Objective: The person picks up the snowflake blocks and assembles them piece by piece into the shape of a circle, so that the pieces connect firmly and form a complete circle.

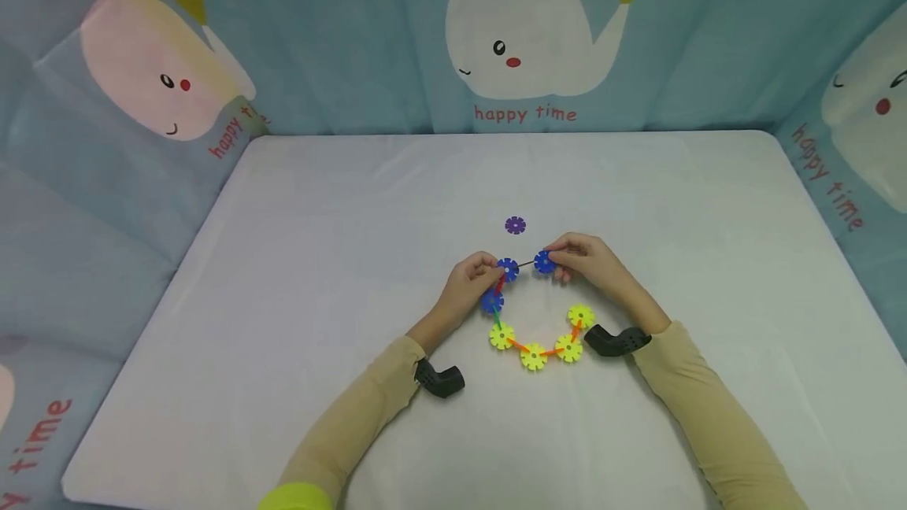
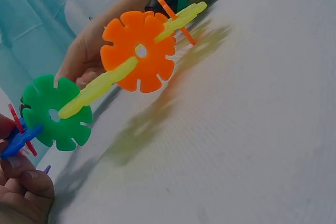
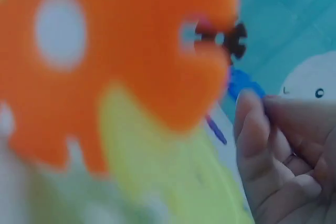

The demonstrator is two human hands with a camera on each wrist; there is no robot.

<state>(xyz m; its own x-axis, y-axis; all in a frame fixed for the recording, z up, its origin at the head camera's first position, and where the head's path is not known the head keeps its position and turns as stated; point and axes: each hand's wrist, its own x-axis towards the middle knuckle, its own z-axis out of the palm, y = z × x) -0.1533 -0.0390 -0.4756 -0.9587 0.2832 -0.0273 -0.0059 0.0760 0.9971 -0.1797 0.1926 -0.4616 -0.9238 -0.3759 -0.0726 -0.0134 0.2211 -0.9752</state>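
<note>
My left hand [image 1: 468, 286] pinches a blue notched disc [image 1: 507, 269] in a chain of snowflake discs. My right hand [image 1: 594, 264] holds another blue disc [image 1: 545, 261] between thumb and finger. A dark disc [image 1: 525, 264], seen edge-on, links the two blue ones. From the left hand the chain curves toward me through a red disc [image 1: 499, 286], a blue one, a green disc [image 2: 56, 113], then yellow discs [image 1: 534, 356] alternating with orange discs [image 2: 137, 51]. Its yellow far end [image 1: 581, 315] stands apart from the right hand's blue disc. An orange disc [image 3: 131, 51] fills much of the right wrist view.
A loose purple disc [image 1: 515, 225] lies on the white table [image 1: 354, 219] beyond the hands. Black curved wrist pieces [image 1: 441, 379] hang at both cuffs; the right one [image 1: 616, 341] is close to the chain's yellow end. A whale-print curtain [image 1: 340, 46] borders the table.
</note>
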